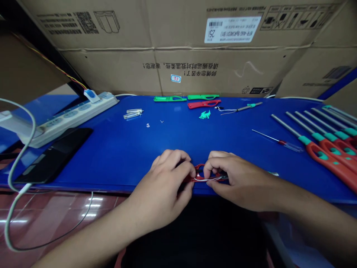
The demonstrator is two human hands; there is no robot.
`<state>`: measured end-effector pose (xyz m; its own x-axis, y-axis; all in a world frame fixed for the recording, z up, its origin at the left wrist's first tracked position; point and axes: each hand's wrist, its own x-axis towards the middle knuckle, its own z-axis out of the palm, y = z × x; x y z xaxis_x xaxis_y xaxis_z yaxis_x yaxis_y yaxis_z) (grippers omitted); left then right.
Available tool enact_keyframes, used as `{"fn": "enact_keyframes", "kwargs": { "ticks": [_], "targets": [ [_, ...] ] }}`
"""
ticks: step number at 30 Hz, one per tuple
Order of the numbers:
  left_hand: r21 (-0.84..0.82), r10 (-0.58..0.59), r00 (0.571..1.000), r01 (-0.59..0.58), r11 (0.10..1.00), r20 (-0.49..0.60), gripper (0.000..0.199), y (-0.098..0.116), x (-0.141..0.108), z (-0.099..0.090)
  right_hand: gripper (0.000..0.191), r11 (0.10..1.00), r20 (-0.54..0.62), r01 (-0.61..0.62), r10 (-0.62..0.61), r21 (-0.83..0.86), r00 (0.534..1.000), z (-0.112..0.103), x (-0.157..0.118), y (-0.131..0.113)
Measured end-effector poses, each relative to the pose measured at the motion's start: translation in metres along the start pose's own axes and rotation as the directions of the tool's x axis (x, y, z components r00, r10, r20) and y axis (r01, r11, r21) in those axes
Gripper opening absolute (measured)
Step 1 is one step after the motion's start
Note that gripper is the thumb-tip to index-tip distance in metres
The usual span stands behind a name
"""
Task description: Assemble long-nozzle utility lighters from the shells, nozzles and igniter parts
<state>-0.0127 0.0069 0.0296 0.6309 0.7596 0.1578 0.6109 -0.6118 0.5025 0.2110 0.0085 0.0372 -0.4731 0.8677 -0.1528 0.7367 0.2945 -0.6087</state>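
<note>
Above the blue table's (119, 149) near edge, both hands (171, 182) curl inward.

From my feed I see a blue bench (119, 145) running across the view, its top faintly glossy. A large cardboard sheet (111, 70) stands upright along its far edge, printed upside down and creased crosswise. I make out more brown cardboard (33, 63) at the left, beside a dark post (50, 41). Below left, I see a reddish tiled floor (69, 219) with pale lines, reflecting bright streaks of light.
</note>
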Motion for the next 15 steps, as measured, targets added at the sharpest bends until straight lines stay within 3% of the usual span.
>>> {"fn": "enact_keyframes", "kwargs": {
  "ticks": [8, 15],
  "targets": [
    [-0.075, 0.045, 0.999, -0.045, 0.996, 0.005, 0.018, -0.0039, 0.002, 0.0065, 0.008, 0.999, 0.012, 0.002, -0.001, -0.035, 1.0, -0.0012, -0.0001, -0.0024],
    [-0.115, 0.022, 1.0, -0.023, 0.993, -0.01, 0.012, -0.0047, 0.0006, 0.006, 0.009, 0.988, -0.072, 0.135, -0.14, -0.073, 0.988, 0.0015, -0.0082, 0.0042]
  ]
}}
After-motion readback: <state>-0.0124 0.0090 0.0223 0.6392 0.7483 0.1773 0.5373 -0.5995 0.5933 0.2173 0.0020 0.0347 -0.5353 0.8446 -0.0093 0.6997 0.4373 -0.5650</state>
